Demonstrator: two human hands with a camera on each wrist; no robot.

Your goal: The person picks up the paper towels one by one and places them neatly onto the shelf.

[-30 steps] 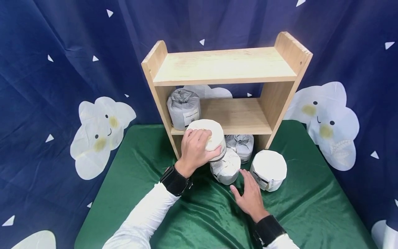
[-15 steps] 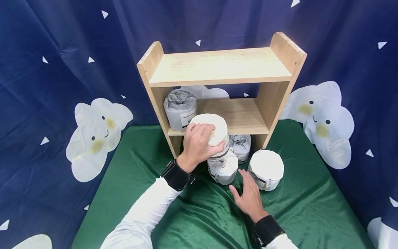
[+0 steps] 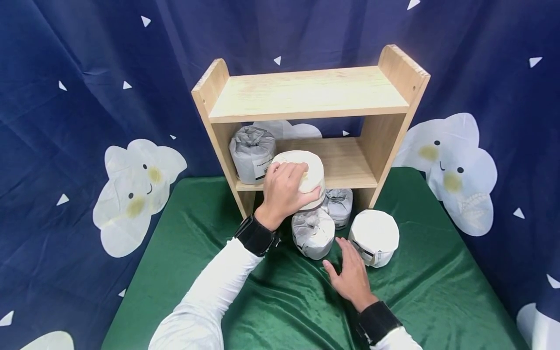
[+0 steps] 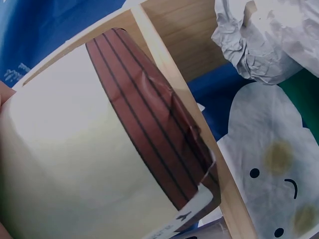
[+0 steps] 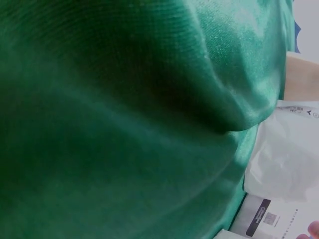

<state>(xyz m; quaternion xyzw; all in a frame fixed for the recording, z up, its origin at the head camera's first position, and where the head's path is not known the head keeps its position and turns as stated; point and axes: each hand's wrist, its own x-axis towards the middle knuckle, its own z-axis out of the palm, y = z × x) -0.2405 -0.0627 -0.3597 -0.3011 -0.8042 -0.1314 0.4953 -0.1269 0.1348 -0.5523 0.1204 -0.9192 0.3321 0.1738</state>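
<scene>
The left hand wraps curled fingers over the top of a cream paper roll, held in the air at the front edge of the wooden shelf's middle board. It looks light and squashy, best gripped round its sides. The right hand lies flat, fingers spread, on the green cloth.

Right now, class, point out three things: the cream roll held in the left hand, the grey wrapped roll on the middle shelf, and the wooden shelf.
cream roll (image 3: 311, 167), head view, on its flat top.
grey wrapped roll (image 3: 251, 150), head view, on its side wrapping.
wooden shelf (image 3: 306, 92), head view, on the top board.
</scene>
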